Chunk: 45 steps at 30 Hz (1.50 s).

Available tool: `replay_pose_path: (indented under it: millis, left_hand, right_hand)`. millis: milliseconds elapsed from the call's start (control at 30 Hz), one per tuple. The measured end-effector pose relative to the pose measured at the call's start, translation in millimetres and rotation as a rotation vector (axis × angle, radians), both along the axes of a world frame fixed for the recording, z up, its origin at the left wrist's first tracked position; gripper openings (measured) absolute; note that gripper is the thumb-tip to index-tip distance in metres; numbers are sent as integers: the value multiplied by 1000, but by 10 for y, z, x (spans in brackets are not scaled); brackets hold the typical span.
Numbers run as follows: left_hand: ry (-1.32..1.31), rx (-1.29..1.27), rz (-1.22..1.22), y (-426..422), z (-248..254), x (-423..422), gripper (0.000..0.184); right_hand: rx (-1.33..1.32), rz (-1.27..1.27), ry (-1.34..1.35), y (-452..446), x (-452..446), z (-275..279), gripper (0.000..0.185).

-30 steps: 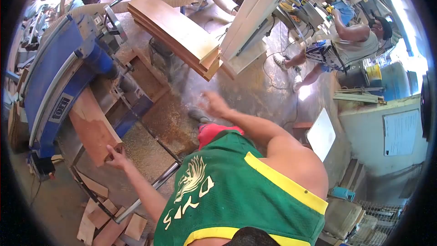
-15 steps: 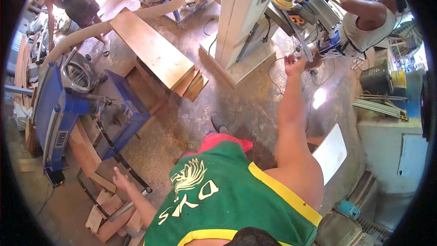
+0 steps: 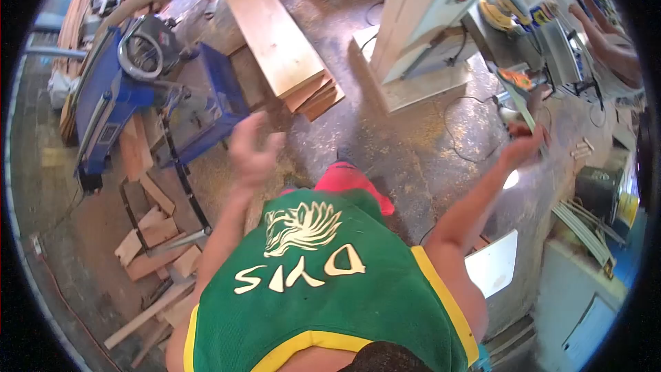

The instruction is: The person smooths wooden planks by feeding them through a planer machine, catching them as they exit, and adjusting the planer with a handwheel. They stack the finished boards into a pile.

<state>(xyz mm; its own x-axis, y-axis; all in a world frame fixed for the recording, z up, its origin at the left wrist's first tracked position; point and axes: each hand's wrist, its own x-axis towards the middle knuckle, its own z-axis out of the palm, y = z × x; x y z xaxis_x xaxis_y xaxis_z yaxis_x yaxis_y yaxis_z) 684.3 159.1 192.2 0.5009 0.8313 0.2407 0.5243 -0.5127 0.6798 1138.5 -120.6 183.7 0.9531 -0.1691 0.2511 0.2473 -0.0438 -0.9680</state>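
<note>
My right hand (image 3: 525,148) is stretched out to the far right, its fingers closed at the near end of a narrow pale strip (image 3: 525,110). What the strip is made of cannot be made out. My left hand (image 3: 253,151) is raised in front of me, slightly blurred, fingers apart and nothing in it. Beyond it, a stack of planed wooden boards (image 3: 272,31) lies lengthwise, apart from the hand. The blue machine (image 3: 224,86) stands left of my left hand.
A white post (image 3: 420,21) on a broad base rises ahead. At the right, a bench carries a yellow sander (image 3: 499,10); another person's arm (image 3: 609,48) is beside it. Wood offcuts (image 3: 158,234) litter the lower left. A cable (image 3: 451,131) loops over the floor.
My left hand has swung up and rightward from beside the offcuts. My right arm now reaches farther right, with the hand at the strip. The view has shifted, and the bench person is less visible.
</note>
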Motion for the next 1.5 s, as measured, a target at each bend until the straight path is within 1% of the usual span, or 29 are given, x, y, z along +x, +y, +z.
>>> replay_pose_path:
  millis: [33, 100, 167, 200, 267, 300, 367, 400, 433, 500, 533, 567, 600, 633, 667, 700, 767, 800, 867, 900, 967, 1000, 1033, 1100, 1167, 1233, 1300, 1433, 1500]
  left_hand:
    - [-55, 33, -182, -74, -58, 264, 53]
    - [-75, 72, -457, -289, 20, 835, 67]
    - [-69, 114, -569, -486, 76, 1248, 69]
    - [-66, 111, -583, -497, 27, 1338, 69]
    - [105, 64, -677, -462, -97, 1407, 68]
    - [109, 64, -703, -366, -230, 1318, 68]
    - [267, 95, -769, -50, -618, 962, 39]
    - [-27, -235, -732, 73, -766, 757, 33]
    - [-97, -422, -678, 258, -774, 580, 31]
    - [-285, -780, -523, 628, -789, 231, 27]
    - [-212, -808, -465, 946, -1050, 143, 27]
    - [-9, -194, -543, 1137, -1143, 134, 24]
    - [23, -24, -515, 1247, -991, 255, 19]
    - [67, -25, -476, 1489, -1208, 241, 28]
    - [92, 0, -430, 1608, -1268, 270, 32]
    - [203, -42, -402, 1746, -1336, 286, 31]
    - [125, -132, -414, 1830, -1394, 369, 23]
    - [155, -125, -439, 1880, -1431, 389, 23]
    - [-8, -440, -413, 1969, -1510, 407, 28]
    - [33, -434, -427, 1946, -1496, 390, 28]
    - [119, -347, -464, 1857, -1419, 387, 33]
    - [184, -299, -485, 1820, -1456, 412, 35]
    - [246, -249, -506, 1783, -1493, 437, 37]
    - [294, -233, -461, 1687, -1619, 495, 39]
    - [354, -200, -465, 1676, -1742, 534, 40]
    - [259, -237, -513, 1746, -1840, 506, 40]
    - [329, -159, -505, 1653, -1841, 511, 38]
    - [267, -204, -484, 1775, -1930, 452, 34]
    - [321, -186, -451, 1751, -1930, 469, 35]
  right_hand:
    - [86, 34, 26, 203, -501, 402, 21]
    - [-131, 144, -53, 350, -1104, 621, 16]
    - [-227, 389, -12, 534, -1588, 656, 13]
    - [-234, 481, -42, 620, -1753, 515, 11]
    - [-267, 630, 34, 928, -2165, 384, 10]
    - [-291, 685, 136, 1137, -2413, 400, 11]
    - [-358, 861, -254, 1457, -2692, 226, 19]
    - [-370, 962, -194, 1643, -2875, 228, 29]
    - [-377, 1064, -126, 1813, -3069, 222, 40]
    - [-278, 1069, -229, 2093, -3426, 1, 59]
    - [-390, 1093, -238, 2111, -3581, -140, 73]
    - [-387, 1064, -206, 2080, -3731, -303, 73]
    - [-368, 1031, -107, 2009, -3895, -477, 74]
    - [-348, 997, -14, 1927, -4052, -682, 75]
    - [-362, 921, 40, 1807, -4227, -980, 75]
    - [-351, 902, 76, 1652, -4386, -1204, 75]
    - [-421, 843, 367, 1334, -4656, -1555, 70]
    - [-394, 823, 391, 1213, -4741, -1695, 70]
    - [-372, 796, 605, 997, -4919, -1972, 67]
    - [-340, 786, 634, 897, -4992, -2095, 67]
    - [-505, 720, 513, 766, -5069, -2375, 66]
    - [-467, 740, 657, 723, -5043, -2384, 63]
    - [-435, 735, 675, 680, -5057, -2480, 63]
    - [-466, 660, 579, 564, -5106, -2728, 62]
    - [-450, 633, 591, 449, -5158, -2913, 62]
    - [-380, 576, 667, 336, -5219, -3053, 61]
    - [-345, 563, 681, 222, -5268, -3159, 62]
    - [-372, 550, 725, -20, -5423, -3424, 65]
    - [-465, 509, 722, -109, -5453, -3478, 56]
